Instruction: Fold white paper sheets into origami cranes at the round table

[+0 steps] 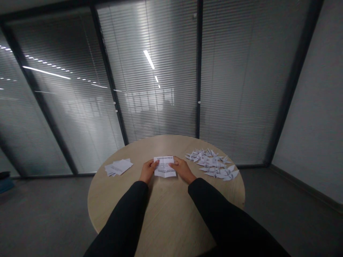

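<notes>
The person wears a black long-sleeved top, and the left sleeve (123, 214) and right sleeve (222, 214) look alike: plain, dark and matte, with hardly any creases showing in the dim light. Each sleeve looks widest at the near edge of the view, where the perspective swells it, and narrows toward the far end. The left cuff (141, 183) and right cuff (194, 181) are simple, close-fitting edges at the wrists. Beyond them, the left hand (148, 170) and right hand (182, 169) are bare.
</notes>
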`<state>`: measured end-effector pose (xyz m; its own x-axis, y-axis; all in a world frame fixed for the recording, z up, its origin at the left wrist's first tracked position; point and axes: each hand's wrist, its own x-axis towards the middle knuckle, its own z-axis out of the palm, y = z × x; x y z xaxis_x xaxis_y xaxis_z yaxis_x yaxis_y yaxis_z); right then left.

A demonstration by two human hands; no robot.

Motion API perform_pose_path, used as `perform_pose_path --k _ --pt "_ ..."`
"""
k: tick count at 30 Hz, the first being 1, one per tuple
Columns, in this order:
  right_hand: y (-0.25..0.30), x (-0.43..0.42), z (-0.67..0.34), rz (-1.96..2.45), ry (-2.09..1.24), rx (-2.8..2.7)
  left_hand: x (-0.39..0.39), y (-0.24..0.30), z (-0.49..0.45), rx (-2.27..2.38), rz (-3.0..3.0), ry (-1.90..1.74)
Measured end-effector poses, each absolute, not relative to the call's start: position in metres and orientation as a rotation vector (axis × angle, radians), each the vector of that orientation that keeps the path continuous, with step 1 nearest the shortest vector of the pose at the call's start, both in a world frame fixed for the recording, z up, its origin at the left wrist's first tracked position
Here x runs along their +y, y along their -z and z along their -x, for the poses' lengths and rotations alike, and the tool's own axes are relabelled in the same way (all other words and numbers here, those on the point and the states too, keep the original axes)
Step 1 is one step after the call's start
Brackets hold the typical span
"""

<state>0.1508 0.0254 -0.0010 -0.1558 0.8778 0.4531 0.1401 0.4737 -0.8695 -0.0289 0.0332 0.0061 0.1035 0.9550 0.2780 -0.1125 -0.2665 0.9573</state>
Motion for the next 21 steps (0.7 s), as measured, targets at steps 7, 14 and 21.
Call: perform_pose_path --k 7,14,21 --pt "-0.0035 0.0200 -0.1488 0.799 -0.871 -1.649 0.0327 -0.0060 0.0283 0.857 -1.236 -1.379" --pt "-0.0055 0.0199 -0.1499 0.743 -0.669 -1.786 0.0291 -0.0094 0.0310 0.887 -1.155 -1.378" --pt "-0.0058 0.0180 -0.1486 0.764 -0.700 -1.809 0.0304 -0.0091 0.0317 0.905 -1.109 -1.357"
